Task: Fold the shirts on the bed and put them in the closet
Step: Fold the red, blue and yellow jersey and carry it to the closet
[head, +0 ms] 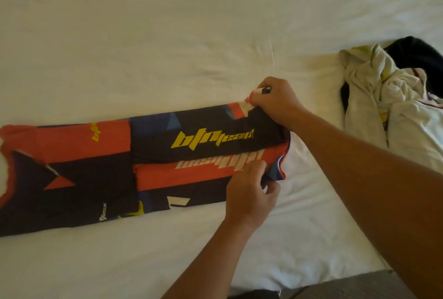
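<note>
Both hands grip one end of a printed shirt folded long on the bed.

The white bed [167, 35] carries the red and navy shirt [96, 167] from 9 o'clock to centre, printed "btn team" in yellow and again in white, upside down. Crumpled clothes [388, 92] lie at 3 o'clock. The right hand [275, 102] pinches the far corner; the left hand [249, 193] pinches the near edge.

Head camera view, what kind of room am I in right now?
Most likely a bedroom: a bed with a white sheet fills the view, a jersey lies partly folded on it, and a pile of unfolded clothes waits at its right.
</note>
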